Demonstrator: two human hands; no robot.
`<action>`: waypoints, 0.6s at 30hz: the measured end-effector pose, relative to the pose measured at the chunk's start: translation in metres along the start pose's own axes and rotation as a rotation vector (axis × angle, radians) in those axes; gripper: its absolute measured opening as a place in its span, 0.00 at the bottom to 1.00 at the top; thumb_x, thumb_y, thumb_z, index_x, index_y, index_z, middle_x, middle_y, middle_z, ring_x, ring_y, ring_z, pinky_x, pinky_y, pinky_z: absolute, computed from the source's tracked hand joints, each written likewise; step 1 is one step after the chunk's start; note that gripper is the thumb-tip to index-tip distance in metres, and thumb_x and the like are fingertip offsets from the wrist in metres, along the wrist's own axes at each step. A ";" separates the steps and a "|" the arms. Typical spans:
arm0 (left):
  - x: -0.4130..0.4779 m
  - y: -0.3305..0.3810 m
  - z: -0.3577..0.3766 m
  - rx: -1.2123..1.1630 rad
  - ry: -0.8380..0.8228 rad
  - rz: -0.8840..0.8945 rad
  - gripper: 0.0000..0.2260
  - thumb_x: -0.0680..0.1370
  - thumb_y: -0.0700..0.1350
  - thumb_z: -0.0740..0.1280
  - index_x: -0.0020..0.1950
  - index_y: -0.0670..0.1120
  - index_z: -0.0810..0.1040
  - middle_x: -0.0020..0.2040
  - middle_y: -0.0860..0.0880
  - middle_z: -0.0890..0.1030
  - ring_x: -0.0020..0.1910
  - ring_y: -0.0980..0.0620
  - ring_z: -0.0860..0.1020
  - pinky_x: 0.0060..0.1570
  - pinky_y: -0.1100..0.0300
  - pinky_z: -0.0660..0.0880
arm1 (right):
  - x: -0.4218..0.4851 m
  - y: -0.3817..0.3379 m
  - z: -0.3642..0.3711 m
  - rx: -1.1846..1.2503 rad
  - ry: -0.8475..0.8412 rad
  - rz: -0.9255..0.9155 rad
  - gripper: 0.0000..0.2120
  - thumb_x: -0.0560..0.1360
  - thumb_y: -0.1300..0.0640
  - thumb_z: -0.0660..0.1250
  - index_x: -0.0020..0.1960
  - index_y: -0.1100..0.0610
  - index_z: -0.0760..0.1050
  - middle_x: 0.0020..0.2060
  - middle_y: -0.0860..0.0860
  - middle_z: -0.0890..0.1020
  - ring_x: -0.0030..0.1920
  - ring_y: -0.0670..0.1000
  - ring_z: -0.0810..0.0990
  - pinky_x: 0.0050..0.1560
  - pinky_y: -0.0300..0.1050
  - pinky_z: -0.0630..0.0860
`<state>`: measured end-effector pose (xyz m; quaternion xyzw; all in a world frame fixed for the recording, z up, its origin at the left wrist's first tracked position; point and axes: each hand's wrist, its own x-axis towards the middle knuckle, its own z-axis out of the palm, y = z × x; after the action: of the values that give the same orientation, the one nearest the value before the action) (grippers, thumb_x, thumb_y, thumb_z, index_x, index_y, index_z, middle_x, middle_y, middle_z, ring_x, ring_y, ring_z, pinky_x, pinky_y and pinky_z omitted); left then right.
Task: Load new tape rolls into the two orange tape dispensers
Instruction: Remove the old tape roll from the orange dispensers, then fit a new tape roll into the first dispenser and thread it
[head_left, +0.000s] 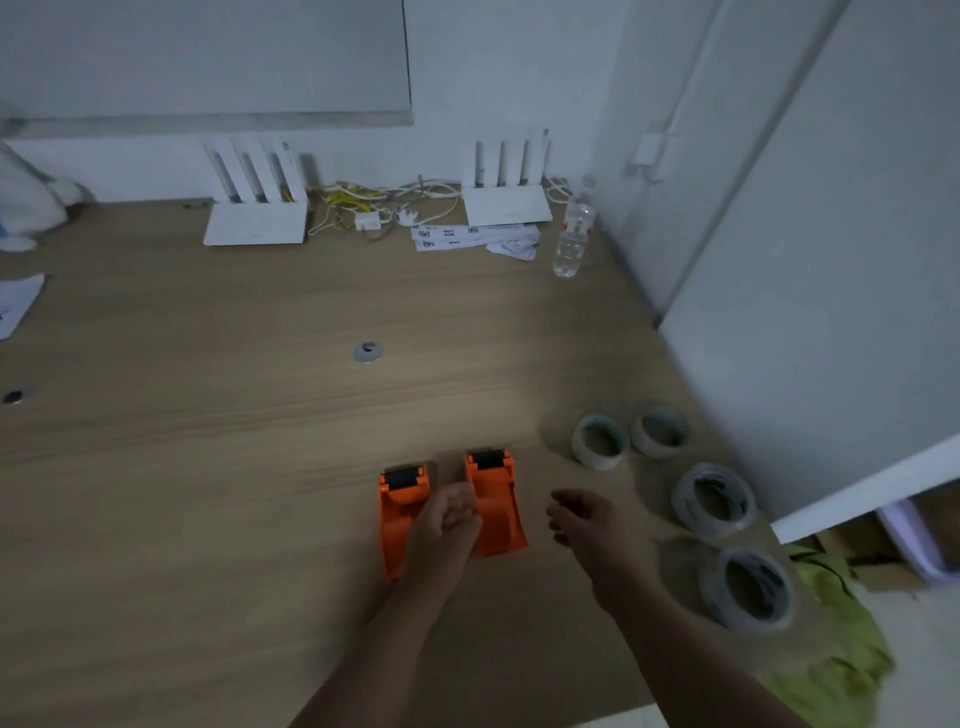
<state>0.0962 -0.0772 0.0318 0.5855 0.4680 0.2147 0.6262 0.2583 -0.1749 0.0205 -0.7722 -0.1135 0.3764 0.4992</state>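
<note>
Two orange tape dispensers lie side by side near the table's front edge, the left dispenser (397, 525) and the right dispenser (498, 512), both with no roll in them. My left hand (449, 517) sits between them, its fingers curled into a loose fist against the right dispenser's left side. My right hand (582, 519) hovers just right of that dispenser, fingers apart and holding nothing. To the right lie two full clear tape rolls (714, 501) (748, 587). Behind them are two thin, nearly used-up rolls (600, 441) (660, 431).
On the wooden table (234, 467) two white routers (254, 223) (506, 202) with cables stand at the back, beside papers (472, 236) and a clear water bottle (571, 239). A grey cable grommet (368, 352) is mid-table. A white wall panel (831, 312) borders the right edge, with green cloth (841, 649) below.
</note>
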 end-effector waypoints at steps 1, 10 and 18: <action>0.001 0.000 -0.001 0.002 -0.021 0.004 0.14 0.77 0.39 0.67 0.60 0.51 0.77 0.56 0.51 0.82 0.57 0.58 0.78 0.52 0.68 0.74 | -0.005 -0.004 0.000 -0.017 0.004 -0.026 0.10 0.76 0.65 0.67 0.56 0.62 0.79 0.42 0.56 0.82 0.40 0.51 0.79 0.40 0.42 0.76; 0.008 0.014 -0.001 0.001 -0.178 0.039 0.12 0.77 0.39 0.67 0.58 0.51 0.78 0.56 0.52 0.82 0.56 0.55 0.79 0.51 0.64 0.74 | -0.042 -0.027 -0.006 -0.258 0.121 -0.199 0.10 0.74 0.63 0.70 0.54 0.56 0.80 0.45 0.50 0.84 0.43 0.41 0.80 0.39 0.24 0.73; 0.008 0.024 0.043 0.010 -0.179 0.041 0.10 0.77 0.37 0.66 0.58 0.44 0.78 0.54 0.48 0.82 0.52 0.56 0.79 0.45 0.71 0.73 | -0.040 -0.022 -0.060 -0.306 0.170 -0.122 0.12 0.73 0.59 0.70 0.56 0.52 0.80 0.45 0.45 0.84 0.47 0.44 0.82 0.49 0.42 0.78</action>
<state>0.1425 -0.0876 0.0466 0.6149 0.3993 0.1718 0.6580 0.2767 -0.2282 0.0711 -0.8598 -0.1733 0.2571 0.4057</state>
